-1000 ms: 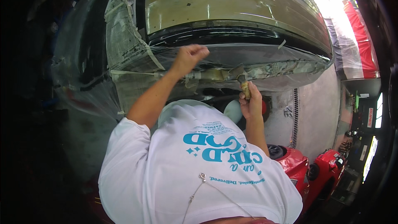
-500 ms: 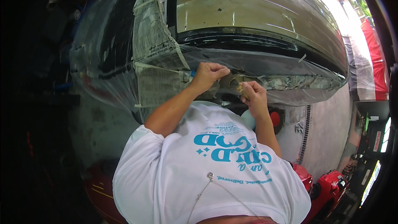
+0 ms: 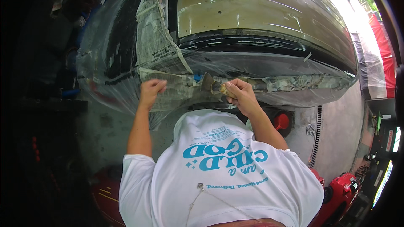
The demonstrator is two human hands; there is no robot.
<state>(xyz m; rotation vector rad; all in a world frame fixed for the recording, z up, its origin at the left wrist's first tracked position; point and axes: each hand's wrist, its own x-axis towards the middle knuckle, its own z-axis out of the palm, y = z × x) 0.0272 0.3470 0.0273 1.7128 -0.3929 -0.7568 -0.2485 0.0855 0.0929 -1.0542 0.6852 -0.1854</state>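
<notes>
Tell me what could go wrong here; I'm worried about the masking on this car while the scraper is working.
The putty knife in the right hand works right at the clear plastic sheet and newspaper masking; its edge might tear them. The left hand pressing on the masking could pull the tape loose.

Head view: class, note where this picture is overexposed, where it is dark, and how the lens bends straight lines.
Head view: the top right corner is blown out white by daylight; glare streaks the car panel and plastic sheeting; the left side falls into deep shadow; the fisheye curves the panel's edges; the left hand looks slightly motion-blurred, the right hand sharper.
</notes>
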